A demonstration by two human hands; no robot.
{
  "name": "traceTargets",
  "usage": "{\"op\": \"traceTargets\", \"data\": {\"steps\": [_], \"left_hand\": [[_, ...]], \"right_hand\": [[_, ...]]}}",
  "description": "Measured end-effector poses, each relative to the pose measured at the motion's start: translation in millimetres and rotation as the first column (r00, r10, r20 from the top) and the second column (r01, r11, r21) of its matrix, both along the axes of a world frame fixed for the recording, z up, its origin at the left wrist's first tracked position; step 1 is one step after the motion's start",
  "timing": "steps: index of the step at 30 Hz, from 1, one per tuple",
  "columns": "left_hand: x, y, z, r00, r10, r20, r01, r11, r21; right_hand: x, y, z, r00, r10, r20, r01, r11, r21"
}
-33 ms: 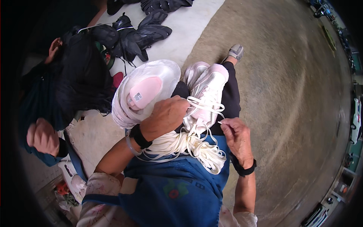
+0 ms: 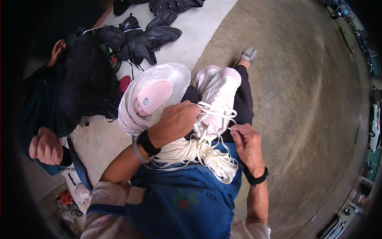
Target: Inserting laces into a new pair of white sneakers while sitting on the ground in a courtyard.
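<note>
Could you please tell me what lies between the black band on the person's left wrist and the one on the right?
A bundle of cream laces, lying on the blue apron, as the head view shows.

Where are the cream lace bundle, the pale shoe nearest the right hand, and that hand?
Cream lace bundle (image 2: pixel 197 153), head view: its middle strands.
Pale shoe (image 2: pixel 218 98), head view: its laced upper.
Right hand (image 2: pixel 250 146), head view: its back.
</note>
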State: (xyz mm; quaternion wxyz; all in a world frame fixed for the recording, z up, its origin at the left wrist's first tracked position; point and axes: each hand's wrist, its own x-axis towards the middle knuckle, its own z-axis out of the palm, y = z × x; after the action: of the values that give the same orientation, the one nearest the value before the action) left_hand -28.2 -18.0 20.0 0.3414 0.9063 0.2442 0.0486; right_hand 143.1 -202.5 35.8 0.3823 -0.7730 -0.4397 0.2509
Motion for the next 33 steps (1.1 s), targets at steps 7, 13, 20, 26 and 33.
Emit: {"op": "traceTargets", "data": {"steps": [7, 13, 20, 26, 33], "left_hand": [[8, 8, -10, 0.995, 0.075, -0.072, -0.084, 0.987, -0.138], [8, 9, -7, 1.000, -0.002, -0.009, 0.002, 0.999, -0.051], [13, 15, -8, 0.999, -0.041, -0.019, 0.040, 0.999, -0.011], [16, 19, -5, 0.984, -0.174, -0.032, 0.177, 0.973, 0.148], [21, -1, 13, 0.982, -0.079, -0.172, 0.109, 0.978, 0.177]], "right_hand": [[5, 20, -18, 0.986, -0.086, 0.142, 0.086, 0.996, 0.009], [6, 10, -20, 0.983, 0.008, 0.185, -0.013, 0.999, 0.031], [2, 15, -17, 0.973, 0.057, 0.224, -0.052, 0.998, -0.031], [-4, 23, -9, 0.923, 0.115, 0.367, -0.062, 0.987, -0.151], [-3, 30, -10, 0.921, 0.170, 0.351, -0.112, 0.978, -0.178]]}}
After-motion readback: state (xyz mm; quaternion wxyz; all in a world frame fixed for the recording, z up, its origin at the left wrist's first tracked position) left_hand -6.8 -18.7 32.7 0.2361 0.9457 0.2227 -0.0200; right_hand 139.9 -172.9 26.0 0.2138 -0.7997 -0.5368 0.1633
